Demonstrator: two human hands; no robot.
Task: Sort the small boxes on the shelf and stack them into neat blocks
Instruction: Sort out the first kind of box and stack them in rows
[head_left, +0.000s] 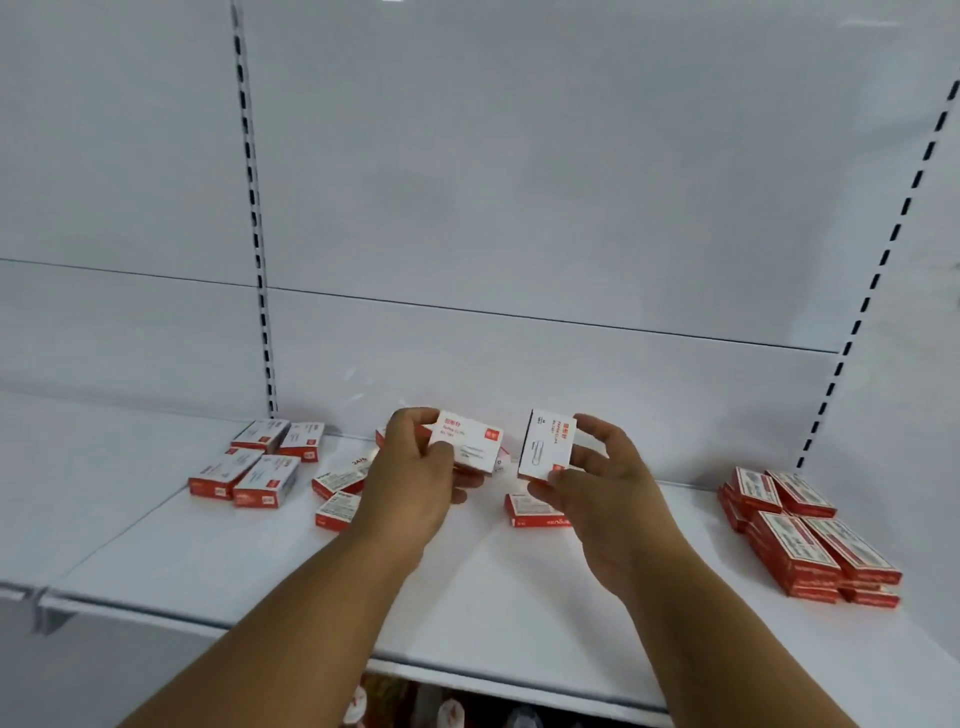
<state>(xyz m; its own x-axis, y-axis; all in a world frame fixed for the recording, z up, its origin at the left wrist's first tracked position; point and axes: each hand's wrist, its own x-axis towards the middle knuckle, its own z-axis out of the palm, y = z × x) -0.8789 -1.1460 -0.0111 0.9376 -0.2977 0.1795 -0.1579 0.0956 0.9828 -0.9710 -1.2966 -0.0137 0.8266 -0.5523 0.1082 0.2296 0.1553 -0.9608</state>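
White shelf (519, 597) with red-and-white small boxes. Left hand (415, 483) gripping one box (470, 447), fingers curled round it, printed face up, held above the shelf. Right hand (608, 483) pinching a second box (545, 444), turned on end. Loose boxes (332, 512) beneath the hands; four-box group (254, 467) at left; stacked block (810, 540) at right.
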